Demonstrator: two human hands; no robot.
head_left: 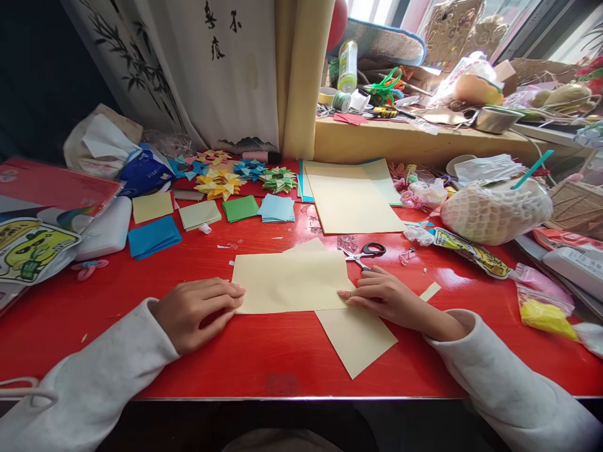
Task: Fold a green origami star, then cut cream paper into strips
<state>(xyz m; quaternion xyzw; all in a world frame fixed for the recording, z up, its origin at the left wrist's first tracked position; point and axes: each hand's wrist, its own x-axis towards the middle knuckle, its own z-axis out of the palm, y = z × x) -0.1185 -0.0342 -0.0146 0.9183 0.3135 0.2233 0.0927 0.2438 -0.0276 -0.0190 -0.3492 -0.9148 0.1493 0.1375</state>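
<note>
A pale yellow sheet of paper lies folded over on the red table, with a corner flap sticking out toward me. My left hand has its fingers curled and pressed on the sheet's left edge. My right hand lies flat with fingers stretched, pressing the sheet's right edge. Small scissors rest just behind my right hand.
Stacks of coloured paper squares and folded paper stars sit at the back. A larger yellow sheet lies behind the scissors. A netted bag, snack packets and clutter fill the right; a blue square stack and packages lie left.
</note>
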